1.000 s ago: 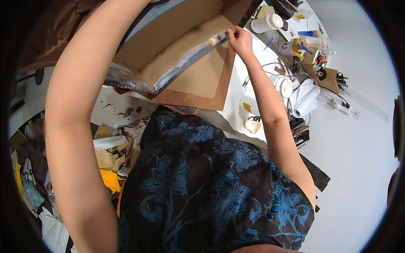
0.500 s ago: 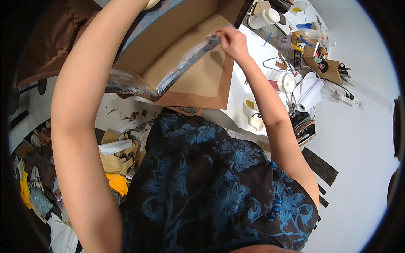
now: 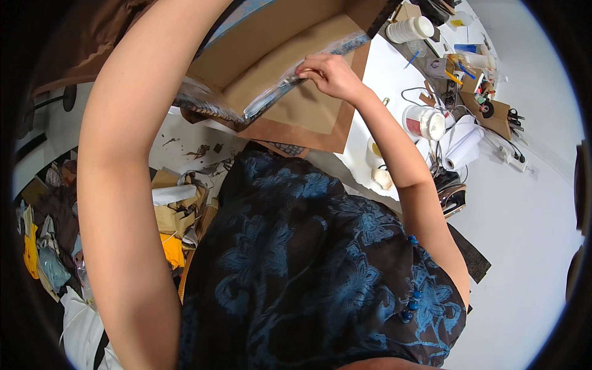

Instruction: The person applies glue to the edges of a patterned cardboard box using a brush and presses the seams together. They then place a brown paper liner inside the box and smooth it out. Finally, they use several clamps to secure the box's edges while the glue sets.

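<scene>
A large box with a tan cardboard inside (image 3: 271,52) lies tilted in front of me, its outer covering dark and patterned. Along one wall's edge runs a shiny strip of clear film (image 3: 271,102) over a grey-blue patterned border. My right hand (image 3: 330,74) is closed on that edge, thumb and fingers pinching it partway along. A flat tan panel with a brown border (image 3: 314,132) lies beneath the edge. My left forearm (image 3: 135,111) reaches up past the box's left side and leaves the picture at the top, so my left hand is out of sight.
On the white table (image 3: 364,123) at right stand a white tub (image 3: 425,122), a stack of white cups (image 3: 410,29), cables and a paper roll (image 3: 462,145). Brown fabric (image 3: 86,49) hangs at upper left. Scraps and cloth (image 3: 55,240) cover the floor at lower left.
My right hand has slid along the box's edge, down and left, from its far end toward the middle. The whole view has shifted slightly; my left arm still reaches up.
</scene>
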The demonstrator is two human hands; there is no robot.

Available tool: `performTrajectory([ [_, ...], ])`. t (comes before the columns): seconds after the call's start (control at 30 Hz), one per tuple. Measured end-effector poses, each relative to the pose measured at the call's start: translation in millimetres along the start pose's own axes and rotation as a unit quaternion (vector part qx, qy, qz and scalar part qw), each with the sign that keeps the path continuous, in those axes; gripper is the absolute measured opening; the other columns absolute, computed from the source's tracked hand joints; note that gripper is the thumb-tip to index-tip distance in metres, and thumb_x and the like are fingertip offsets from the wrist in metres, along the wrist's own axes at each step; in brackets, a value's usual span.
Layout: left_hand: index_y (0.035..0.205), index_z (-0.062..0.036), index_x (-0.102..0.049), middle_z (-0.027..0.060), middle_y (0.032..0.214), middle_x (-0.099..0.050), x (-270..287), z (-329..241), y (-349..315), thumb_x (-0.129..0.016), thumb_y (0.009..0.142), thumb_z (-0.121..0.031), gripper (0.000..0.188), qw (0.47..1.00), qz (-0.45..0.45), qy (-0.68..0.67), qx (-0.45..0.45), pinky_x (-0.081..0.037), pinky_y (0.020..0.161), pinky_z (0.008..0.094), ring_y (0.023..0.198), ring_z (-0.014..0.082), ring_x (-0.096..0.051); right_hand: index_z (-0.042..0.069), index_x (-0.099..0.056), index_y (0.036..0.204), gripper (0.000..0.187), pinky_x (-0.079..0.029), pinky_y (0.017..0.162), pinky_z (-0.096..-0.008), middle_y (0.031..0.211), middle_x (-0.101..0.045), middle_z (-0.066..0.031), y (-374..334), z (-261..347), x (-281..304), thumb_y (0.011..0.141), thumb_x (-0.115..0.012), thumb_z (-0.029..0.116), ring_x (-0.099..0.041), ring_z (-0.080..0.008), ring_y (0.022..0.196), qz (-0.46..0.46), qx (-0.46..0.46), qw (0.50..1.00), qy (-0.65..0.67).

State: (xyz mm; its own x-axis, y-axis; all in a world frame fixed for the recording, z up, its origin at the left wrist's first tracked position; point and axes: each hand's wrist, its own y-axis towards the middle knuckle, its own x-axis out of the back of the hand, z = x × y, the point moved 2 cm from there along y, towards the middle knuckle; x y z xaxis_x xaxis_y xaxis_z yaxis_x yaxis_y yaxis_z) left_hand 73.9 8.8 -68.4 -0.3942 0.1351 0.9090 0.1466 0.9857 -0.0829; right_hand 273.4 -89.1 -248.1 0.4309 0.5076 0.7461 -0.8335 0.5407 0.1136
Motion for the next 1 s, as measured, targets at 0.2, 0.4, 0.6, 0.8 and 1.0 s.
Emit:
performTrajectory([
  [0.2, 0.161, -0.0096, -0.032, 0.0275, 0.165, -0.025, -1.3, 0.5, 3.3, -0.056, 0.070, -0.091, 0.124, 0.999, -0.001, -0.013, -0.039, -0.018, 0.125, 0.0508, 0.153, 0.0455, -0.021, 0.004, -0.073, 0.094, 0.008, -0.054, 0.072, -0.0417, 0.088, -0.071, -0.0107, 4.1, 10.8, -23.4, 0.090, -0.070, 0.009, -0.067, -0.0327, 0.083, 0.012, 0.014, 0.999, 0.030],
  [0.4, 0.161, -0.0090, -0.030, 0.0271, 0.165, -0.024, 4.3, 5.3, 1.2, -0.055, 0.071, -0.091, 0.125, 0.999, 0.004, -0.017, -0.047, -0.018, 0.126, 0.0484, 0.154, 0.0433, -0.021, 0.005, -0.073, 0.097, 0.010, -0.054, 0.077, -0.0437, 0.091, -0.072, -0.0097, 6.9, 31.5, -49.6, 0.087, -0.070, 0.008, -0.067, -0.0331, 0.088, 0.036, 0.017, 0.998, 0.048],
  [0.6, 0.162, -0.0098, -0.028, 0.0260, 0.167, -0.018, 7.3, 3.3, -10.3, -0.057, 0.071, -0.090, 0.125, 0.998, 0.006, -0.048, -0.049, -0.016, 0.126, 0.0490, 0.156, 0.0401, -0.018, 0.006, -0.072, 0.100, 0.018, -0.054, 0.081, -0.0426, 0.092, -0.071, -0.0091, 8.3, 48.0, -82.4, 0.083, -0.069, 0.001, -0.066, -0.0321, 0.090, 0.074, 0.042, 0.994, 0.065],
  [0.8, 0.162, -0.0104, -0.029, 0.0270, 0.168, -0.013, 5.7, 4.4, -11.4, -0.058, 0.071, -0.089, 0.124, 0.996, -0.003, -0.058, -0.061, -0.016, 0.126, 0.0501, 0.156, 0.0411, -0.015, 0.008, -0.072, 0.100, 0.023, -0.053, 0.085, -0.0421, 0.092, -0.069, -0.0072, 18.6, 47.6, -93.9, 0.078, -0.069, 0.000, -0.066, -0.0310, 0.090, 0.087, 0.090, 0.990, 0.059],
  [1.0, 0.162, -0.0117, -0.029, 0.0275, 0.168, -0.011, 2.2, 4.3, -5.4, -0.057, 0.071, -0.090, 0.123, 0.999, -0.009, -0.024, -0.028, -0.015, 0.126, 0.0537, 0.156, 0.0436, -0.015, 0.006, -0.072, 0.100, 0.021, -0.053, 0.084, -0.0420, 0.091, -0.069, -0.0071, 14.9, 54.8, -86.2, 0.080, -0.069, 0.001, -0.065, -0.0316, 0.091, 0.110, 0.076, 0.990, 0.054],
])
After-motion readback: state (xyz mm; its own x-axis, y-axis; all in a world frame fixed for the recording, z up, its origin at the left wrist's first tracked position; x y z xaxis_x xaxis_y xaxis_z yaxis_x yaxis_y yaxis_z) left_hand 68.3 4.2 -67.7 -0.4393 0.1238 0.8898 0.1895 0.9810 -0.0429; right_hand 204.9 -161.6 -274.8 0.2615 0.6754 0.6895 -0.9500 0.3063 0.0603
